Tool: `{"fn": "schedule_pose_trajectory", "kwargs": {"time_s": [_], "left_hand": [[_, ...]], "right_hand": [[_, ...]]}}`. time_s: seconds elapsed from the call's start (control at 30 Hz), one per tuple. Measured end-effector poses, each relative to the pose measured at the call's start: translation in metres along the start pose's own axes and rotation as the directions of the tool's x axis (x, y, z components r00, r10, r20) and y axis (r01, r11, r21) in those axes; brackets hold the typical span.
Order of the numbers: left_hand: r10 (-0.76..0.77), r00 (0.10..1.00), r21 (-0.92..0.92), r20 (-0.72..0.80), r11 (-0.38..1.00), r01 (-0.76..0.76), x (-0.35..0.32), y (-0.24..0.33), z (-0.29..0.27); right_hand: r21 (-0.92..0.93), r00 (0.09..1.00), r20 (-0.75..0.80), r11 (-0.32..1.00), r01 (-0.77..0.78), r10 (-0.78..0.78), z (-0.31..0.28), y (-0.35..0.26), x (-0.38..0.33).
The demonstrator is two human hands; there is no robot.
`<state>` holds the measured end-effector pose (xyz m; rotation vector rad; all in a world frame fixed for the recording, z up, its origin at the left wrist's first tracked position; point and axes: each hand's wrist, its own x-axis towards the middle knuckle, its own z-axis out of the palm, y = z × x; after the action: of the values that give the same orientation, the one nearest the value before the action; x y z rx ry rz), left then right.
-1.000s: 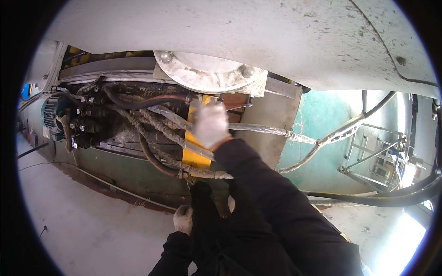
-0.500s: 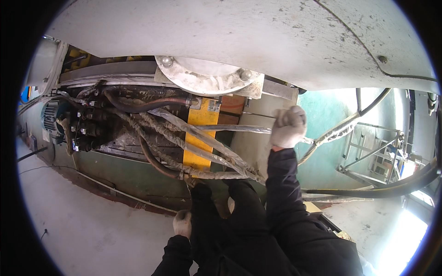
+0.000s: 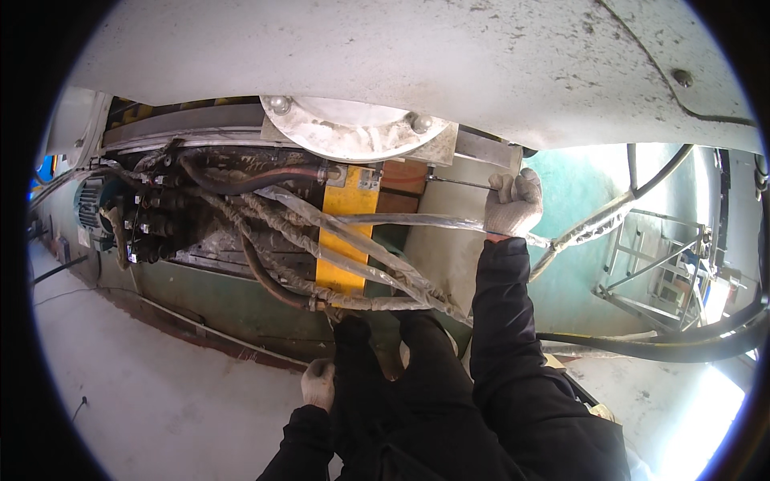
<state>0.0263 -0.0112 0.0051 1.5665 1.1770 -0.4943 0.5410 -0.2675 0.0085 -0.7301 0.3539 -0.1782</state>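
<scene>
right hand point(image 3: 513, 204) has fingers curled around a thin metal rod point(image 3: 461, 183) right of the reddish block point(image 3: 405, 175), work apparently unfinished; left hand point(image 3: 318, 383) beside the leg point(image 3: 353, 377), finger state indeterminable.

The pale floor point(image 3: 160, 361) spreads across eight o'clock, a thin dark cable point(image 3: 64, 296) lying toward nine; green floor point(image 3: 573, 289) at three carries a metal frame point(image 3: 654, 267).

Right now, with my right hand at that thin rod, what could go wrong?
The thin rod might slip, as your right hand seems to hold only its end. Your right sleeve could snag on the wrapped hoses beside it. Those hoses lie near your legs, so a step forward might trip you.
</scene>
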Motion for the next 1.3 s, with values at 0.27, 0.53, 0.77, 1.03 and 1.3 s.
{"fn": "schedule_pose_trajectory", "kwargs": {"time_s": [0.27,0.53,0.77,1.03,1.3], "left_hand": [[0.013,1.0,0.013,-0.003,1.0,-0.013,-0.001,0.003,0.003],[0.008,1.0,-0.057,0.012,0.998,-0.007,0.004,-0.012,0.005],[0.025,1.0,-0.05,0.016,0.998,-0.024,0.011,-0.02,0.007],[-0.079,0.996,-0.198,-0.031,0.978,0.072,0.001,-0.031,0.002],[-0.022,0.999,-0.015,-0.04,1.0,0.021,-0.002,-0.042,-0.004]], "right_hand": [[-0.034,0.992,0.108,0.997,0.074,-0.07,0.003,0.007,-0.016],[-0.176,0.99,0.062,0.975,0.136,-0.127,0.028,0.015,-0.035],[-0.583,0.589,0.795,0.086,0.808,-0.145,0.07,0.116,-0.112],[-0.543,0.543,0.682,-0.158,0.825,0.49,0.062,0.192,-0.159],[-0.13,0.984,0.125,0.981,0.145,-0.129,0.055,0.013,-0.075]]}}
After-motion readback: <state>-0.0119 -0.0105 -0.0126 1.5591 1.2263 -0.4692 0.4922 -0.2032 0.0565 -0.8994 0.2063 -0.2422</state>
